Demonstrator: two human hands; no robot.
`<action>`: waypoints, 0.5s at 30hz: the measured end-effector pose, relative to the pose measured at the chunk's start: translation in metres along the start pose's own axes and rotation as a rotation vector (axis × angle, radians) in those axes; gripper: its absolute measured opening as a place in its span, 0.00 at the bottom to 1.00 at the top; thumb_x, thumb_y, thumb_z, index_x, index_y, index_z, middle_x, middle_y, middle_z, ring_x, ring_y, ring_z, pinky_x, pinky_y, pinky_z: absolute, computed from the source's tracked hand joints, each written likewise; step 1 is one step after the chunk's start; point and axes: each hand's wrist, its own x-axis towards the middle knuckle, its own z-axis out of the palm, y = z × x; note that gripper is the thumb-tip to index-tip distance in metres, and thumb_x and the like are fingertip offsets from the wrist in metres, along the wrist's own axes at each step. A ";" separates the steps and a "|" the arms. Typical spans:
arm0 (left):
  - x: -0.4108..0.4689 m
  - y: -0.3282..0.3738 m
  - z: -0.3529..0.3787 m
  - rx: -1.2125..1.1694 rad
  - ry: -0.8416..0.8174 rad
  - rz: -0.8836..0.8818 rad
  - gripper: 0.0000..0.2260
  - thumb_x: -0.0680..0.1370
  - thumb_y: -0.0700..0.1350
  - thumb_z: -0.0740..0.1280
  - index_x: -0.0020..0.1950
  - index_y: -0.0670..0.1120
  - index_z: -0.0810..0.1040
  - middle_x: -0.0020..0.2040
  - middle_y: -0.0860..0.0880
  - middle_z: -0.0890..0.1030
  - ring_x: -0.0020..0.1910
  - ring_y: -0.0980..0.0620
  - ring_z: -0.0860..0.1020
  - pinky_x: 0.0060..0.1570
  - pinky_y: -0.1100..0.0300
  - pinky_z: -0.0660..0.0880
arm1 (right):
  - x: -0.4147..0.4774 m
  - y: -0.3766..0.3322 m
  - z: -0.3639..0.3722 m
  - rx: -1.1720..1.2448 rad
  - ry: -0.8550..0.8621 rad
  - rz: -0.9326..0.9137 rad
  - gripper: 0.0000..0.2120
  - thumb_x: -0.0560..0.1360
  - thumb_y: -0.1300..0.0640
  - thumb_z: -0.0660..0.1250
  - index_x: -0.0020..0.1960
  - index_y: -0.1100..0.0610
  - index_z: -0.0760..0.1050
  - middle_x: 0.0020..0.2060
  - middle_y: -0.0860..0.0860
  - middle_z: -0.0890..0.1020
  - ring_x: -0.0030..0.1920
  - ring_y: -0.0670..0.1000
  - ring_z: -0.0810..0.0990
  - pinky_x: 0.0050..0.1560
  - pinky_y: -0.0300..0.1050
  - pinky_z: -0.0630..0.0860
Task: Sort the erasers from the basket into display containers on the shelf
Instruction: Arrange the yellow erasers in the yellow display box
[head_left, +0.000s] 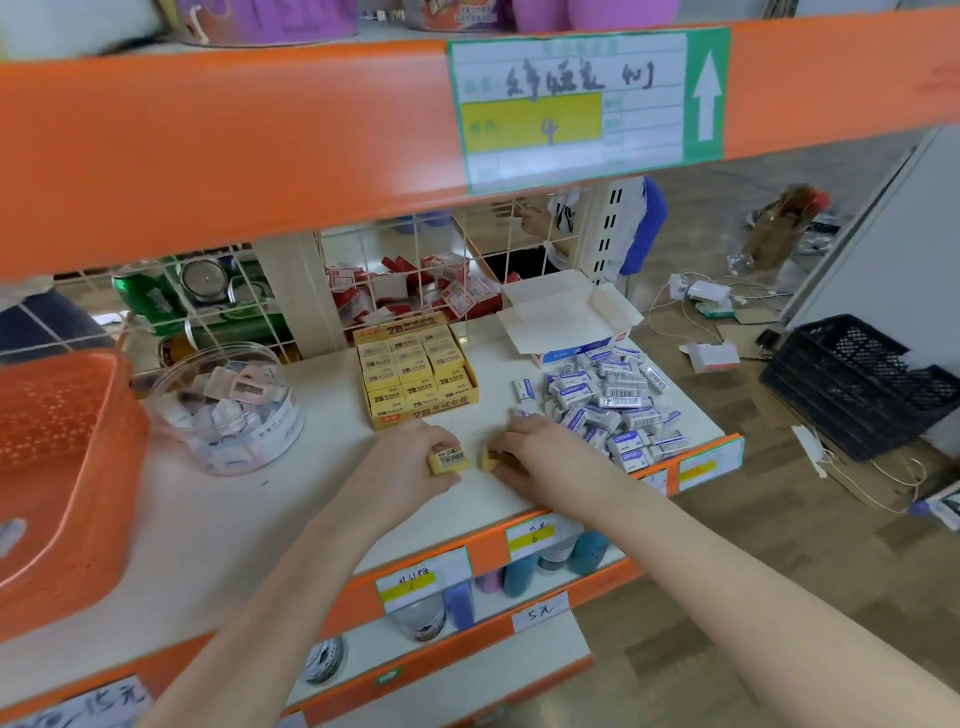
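On the white shelf (218, 525), my left hand (415, 457) grips a yellow eraser (449, 461) with a barcode face up. My right hand (540, 457) is closed on a second yellow eraser (488, 458) right beside it. Just behind both hands stands a yellow display box (418, 371) filled with rows of yellow erasers. A loose pile of blue-and-white erasers (613, 402) lies to the right, in front of an open white-and-blue box (569, 317). A clear round tub (228, 408) of pastel erasers stands at the left. The orange basket (57, 467) sits at the far left edge.
An orange shelf beam (234, 145) with a price label hangs overhead. A wire grid (363, 275) backs the shelf, with cans and red packs behind it. Another person (597, 223) stands beyond the grid. A black crate (857, 384) and cables lie on the floor right.
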 end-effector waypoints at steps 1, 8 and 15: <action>-0.002 0.000 0.001 -0.010 0.008 0.000 0.16 0.74 0.48 0.71 0.61 0.50 0.77 0.55 0.53 0.75 0.47 0.59 0.71 0.44 0.68 0.64 | 0.001 0.000 0.000 0.005 0.007 0.001 0.13 0.79 0.54 0.60 0.59 0.58 0.76 0.51 0.55 0.78 0.54 0.54 0.74 0.52 0.45 0.70; -0.008 0.004 -0.010 -0.071 0.016 -0.022 0.11 0.75 0.49 0.69 0.56 0.49 0.82 0.42 0.58 0.78 0.38 0.64 0.75 0.36 0.73 0.70 | 0.009 0.002 -0.007 0.164 0.055 0.057 0.13 0.77 0.58 0.62 0.60 0.56 0.78 0.50 0.55 0.84 0.47 0.54 0.81 0.47 0.42 0.74; -0.005 -0.007 -0.021 -0.170 0.073 -0.110 0.08 0.76 0.43 0.68 0.53 0.46 0.84 0.47 0.51 0.84 0.37 0.68 0.75 0.39 0.80 0.70 | 0.012 0.005 -0.011 0.244 0.077 0.105 0.13 0.76 0.61 0.65 0.58 0.55 0.80 0.55 0.51 0.83 0.54 0.48 0.80 0.58 0.35 0.70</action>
